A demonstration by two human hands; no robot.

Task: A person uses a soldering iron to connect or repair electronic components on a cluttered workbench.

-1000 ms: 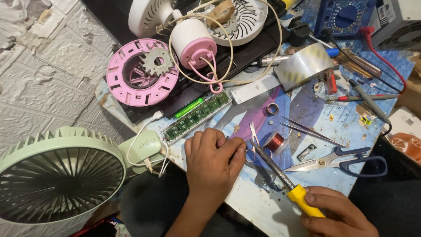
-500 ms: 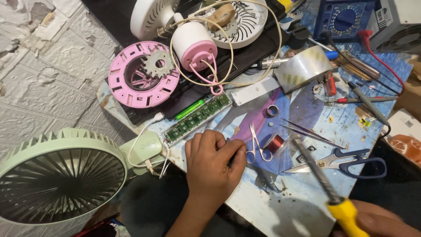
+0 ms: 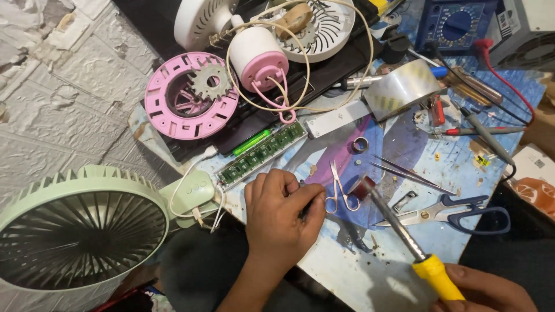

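My left hand [image 3: 280, 216] rests on the blue work mat [image 3: 404, 144] with its fingers curled, pinching a small dark part against the mat. Just beyond its knuckles lies a long green circuit board [image 3: 260, 153], wired to a pale green fan [image 3: 81, 231] at the lower left. At the bottom right, my right hand [image 3: 485, 292] grips the yellow handle of a soldering iron [image 3: 404, 231]. The iron's tip sits at a small reddish wire spool [image 3: 359, 184], beside small silver scissors [image 3: 338, 193].
On the mat lie tweezers [image 3: 407, 175], blue-handled scissors [image 3: 451, 211], a metal ring [image 3: 360, 144] and a tape roll [image 3: 399, 86]. Behind are a pink fan ring with a gear [image 3: 188, 95], a white and pink motor [image 3: 260, 55], a white grille [image 3: 324, 26] and a blue multimeter [image 3: 457, 23].
My right hand has drawn the soldering iron back to the right, and its tip now points at the wire spool. My left hand has stayed in place.
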